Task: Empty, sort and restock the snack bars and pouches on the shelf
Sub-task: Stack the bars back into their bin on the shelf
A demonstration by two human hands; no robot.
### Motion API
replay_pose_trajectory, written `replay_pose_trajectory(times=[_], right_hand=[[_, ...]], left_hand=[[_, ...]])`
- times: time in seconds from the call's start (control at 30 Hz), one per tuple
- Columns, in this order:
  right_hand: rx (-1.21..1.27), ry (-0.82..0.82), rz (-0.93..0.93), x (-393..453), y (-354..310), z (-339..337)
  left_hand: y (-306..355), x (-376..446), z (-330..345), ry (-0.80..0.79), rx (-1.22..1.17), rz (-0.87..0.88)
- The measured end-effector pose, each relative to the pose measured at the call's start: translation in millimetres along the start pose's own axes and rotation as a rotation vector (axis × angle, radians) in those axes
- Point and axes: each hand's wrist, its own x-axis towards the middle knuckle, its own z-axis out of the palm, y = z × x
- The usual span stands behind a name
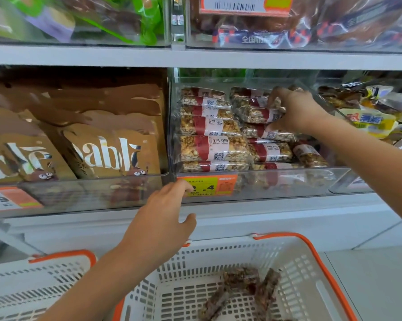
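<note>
**Taking the snack bars out of the clear bin**

The right hand (295, 110) is up in the right middle of the frame, inside the clear bin (253, 181). Its fingers and thumb are curled round a snack bar (255, 114) on top of the pile. The bar has a see-through wrapper with a red band. Many more bars like it lie stacked in the bin, so there is a lot left to empty.

The left hand (165, 218) is in the middle of the frame, lower down. Its fingers are loose and apart, and it holds nothing. Its fingertips are at the front of the bin, near the yellow price tag (209, 186).

At the bottom right of the frame sits a white basket (311, 262) with orange handles. A few dark bars (241, 278) lie in it already. Another white basket (45, 279) is at the bottom left.

To do this step well, I think the right hand should lift the bar straight up, so the ones under it do not slide. The wrappers look slippery, so a firm hold helps. The left hand could steady the bin. Then the bar should go down into the basket gently, not be dropped.

The brown pouches (107, 156) at the left wait in their own bin.
</note>
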Motion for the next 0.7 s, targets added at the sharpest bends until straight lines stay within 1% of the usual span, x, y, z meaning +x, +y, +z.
replay_pose_trajectory(times=[0.1,0.27,0.33,0.5,0.7], right_hand=[[-0.019,0.003,-0.006,3,-6,6],[0.059,-0.019,-0.001,-3,-5,5],[0.105,0.016,0.006,-10,-3,4],[0.236,0.195,0.022,-17,-5,11],[0.236,0.216,0.047,-19,-9,9]], left_hand=[[2,1,1,-0.001,-0.005,-0.001],[1,-1,1,-0.012,-0.015,-0.004],[0,-2,0,-0.021,-0.02,0.0],[-1,-2,2,-0.025,-0.018,0.008],[-3,-2,4,-0.02,-0.014,0.021]])
